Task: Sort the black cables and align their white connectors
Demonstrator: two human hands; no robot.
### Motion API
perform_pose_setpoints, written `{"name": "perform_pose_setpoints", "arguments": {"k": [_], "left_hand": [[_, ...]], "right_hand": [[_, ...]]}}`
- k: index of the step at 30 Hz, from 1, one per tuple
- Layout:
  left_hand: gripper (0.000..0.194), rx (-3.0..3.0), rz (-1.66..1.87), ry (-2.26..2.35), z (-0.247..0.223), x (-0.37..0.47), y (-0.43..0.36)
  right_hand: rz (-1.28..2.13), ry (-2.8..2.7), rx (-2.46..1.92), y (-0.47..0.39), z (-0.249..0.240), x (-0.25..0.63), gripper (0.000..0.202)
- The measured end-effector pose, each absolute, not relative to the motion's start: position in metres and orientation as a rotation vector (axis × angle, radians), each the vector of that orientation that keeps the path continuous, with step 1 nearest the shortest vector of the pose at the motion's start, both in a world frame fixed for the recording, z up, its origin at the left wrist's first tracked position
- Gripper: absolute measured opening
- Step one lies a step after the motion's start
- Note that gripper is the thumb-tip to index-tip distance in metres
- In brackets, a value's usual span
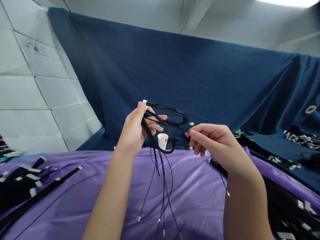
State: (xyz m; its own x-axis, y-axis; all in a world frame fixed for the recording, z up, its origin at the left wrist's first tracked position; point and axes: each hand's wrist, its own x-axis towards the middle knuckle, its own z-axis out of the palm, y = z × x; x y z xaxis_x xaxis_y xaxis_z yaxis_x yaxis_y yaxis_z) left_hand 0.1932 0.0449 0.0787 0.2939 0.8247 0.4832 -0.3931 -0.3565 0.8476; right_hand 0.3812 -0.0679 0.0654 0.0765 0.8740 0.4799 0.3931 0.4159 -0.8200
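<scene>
My left hand (136, 128) pinches a looped bundle of thin black cords (168, 133) at a small white tag (144, 103), its other fingers spread behind the loops. Several loose cord ends with small clear tips hang from the bundle over the purple cloth. To the right, my right hand (212, 140) holds black cord strands between thumb and forefinger, drawn out from the loops. One more thin cord with a clear tip hangs below my right hand. A white paper cup (162, 141) stands behind the loops.
Purple cloth (100, 196) covers the near surface. Black strips with white ends lie in piles at the left (22, 180) and right (287, 203). More lie at the far right (303, 139). A blue curtain (175, 73) hangs behind, with a tape roll (310, 109) at right.
</scene>
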Motion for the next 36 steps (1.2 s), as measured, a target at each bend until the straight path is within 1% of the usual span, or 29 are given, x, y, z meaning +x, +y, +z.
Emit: {"name": "perform_pose_setpoints", "arguments": {"k": [8,18,21,25,27,29,32,36], "left_hand": [[0.046,1.438,1.275,0.457,0.077,0.193,0.045],[0.044,1.444,1.234,0.390,0.076,0.195,0.043],[0.043,1.451,1.208,0.375,0.076,0.195,0.041],[0.042,1.446,1.186,0.379,0.075,0.194,0.041],[0.044,1.448,1.171,0.390,0.075,0.194,0.042],[0.045,1.448,1.161,0.406,0.075,0.194,0.042],[0.044,1.439,1.160,0.449,0.076,0.196,0.041],[0.042,1.443,1.131,0.519,0.078,0.199,0.037]], "right_hand": [[0.270,-1.418,-1.151,-0.070,0.068,0.376,0.020],[0.159,-1.310,-1.102,-0.069,0.068,0.372,0.017],[0.247,-1.261,-1.042,-0.073,0.070,0.372,0.013],[0.651,-1.238,-0.842,-0.083,0.075,0.382,0.012],[0.773,-1.220,-0.770,-0.088,0.076,0.388,0.010],[0.773,-1.229,-0.689,-0.089,0.076,0.393,0.009],[0.678,-1.263,-0.535,-0.084,0.073,0.394,0.013],[0.599,-1.167,-0.376,-0.072,0.071,0.384,0.015]]}}
